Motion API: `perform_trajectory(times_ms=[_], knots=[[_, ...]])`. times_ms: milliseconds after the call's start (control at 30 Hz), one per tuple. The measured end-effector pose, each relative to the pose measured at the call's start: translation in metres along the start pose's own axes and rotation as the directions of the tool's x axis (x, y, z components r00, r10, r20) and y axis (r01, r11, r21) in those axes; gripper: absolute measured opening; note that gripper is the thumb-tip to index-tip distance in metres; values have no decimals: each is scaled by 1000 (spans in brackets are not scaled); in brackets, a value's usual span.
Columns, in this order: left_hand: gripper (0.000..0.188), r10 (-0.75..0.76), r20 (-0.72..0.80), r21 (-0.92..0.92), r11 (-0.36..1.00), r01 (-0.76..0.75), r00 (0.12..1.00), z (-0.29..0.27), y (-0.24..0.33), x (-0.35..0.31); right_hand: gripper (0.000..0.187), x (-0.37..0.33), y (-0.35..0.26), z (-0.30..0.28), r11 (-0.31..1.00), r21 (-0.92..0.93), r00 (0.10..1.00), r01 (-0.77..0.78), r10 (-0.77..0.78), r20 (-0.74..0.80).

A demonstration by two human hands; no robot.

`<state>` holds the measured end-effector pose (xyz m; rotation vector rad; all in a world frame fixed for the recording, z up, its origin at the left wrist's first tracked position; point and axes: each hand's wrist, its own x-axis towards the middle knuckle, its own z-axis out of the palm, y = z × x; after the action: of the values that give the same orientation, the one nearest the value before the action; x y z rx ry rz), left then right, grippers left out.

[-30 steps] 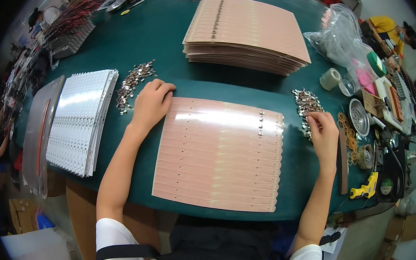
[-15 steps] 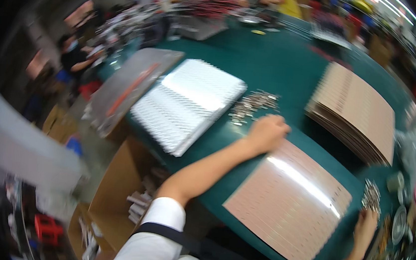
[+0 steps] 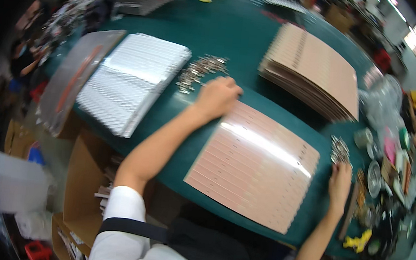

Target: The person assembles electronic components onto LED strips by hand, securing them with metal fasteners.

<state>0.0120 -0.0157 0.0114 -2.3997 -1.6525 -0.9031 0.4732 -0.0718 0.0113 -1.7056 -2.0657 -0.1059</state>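
A pinkish-tan sheet (image 3: 254,167) with rows of small slots and a glossy streak of light lies flat on the green table in front of me. At its far left corner is my left hand (image 3: 217,98), its fingers curled together; whatever they hold is hidden. Just beyond that hand spreads a loose pile of small metal parts (image 3: 198,71). My right hand (image 3: 340,185) is to the right of the sheet, fingertips drawn together at the near edge of a second pile of small metal parts (image 3: 339,150). Blur hides whether it grips any.
A thick stack of tan sheets (image 3: 319,65) stands at the far right, and a stack of silvery-white sheets (image 3: 132,80) at the left, beside a clear plastic bag (image 3: 75,79). Tools and tape rolls (image 3: 376,179) crowd the right edge. A cardboard box (image 3: 85,183) sits below left.
The view has swung, shifting the table and its things left and up in the picture. My left hand stays by the sheet's far left corner, my right hand by the right pile.
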Motion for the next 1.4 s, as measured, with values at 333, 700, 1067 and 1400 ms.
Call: perform_trajectory(times_ms=[333, 700, 1067, 1400], knots=[[12, 26, -35, -50, 998, -28, 999, 4, 10, 5, 6, -19, -93, -15, 823, 556, 983, -119, 20, 181], [13, -1, 31, -21, 1000, 1, 1000, -1, 12, 4, 8, -26, -109, -3, 912, 401, 991, 88, -119, 54], [14, 20, 28, -29, 999, -19, 999, -1, 9, 4, 7, -26, -111, -1, 917, 388, 992, 89, -116, 45], [14, 26, 26, -14, 1000, -26, 999, -1, 9, 4, 8, -25, -112, -1, 915, 396, 994, 72, -99, 50]])
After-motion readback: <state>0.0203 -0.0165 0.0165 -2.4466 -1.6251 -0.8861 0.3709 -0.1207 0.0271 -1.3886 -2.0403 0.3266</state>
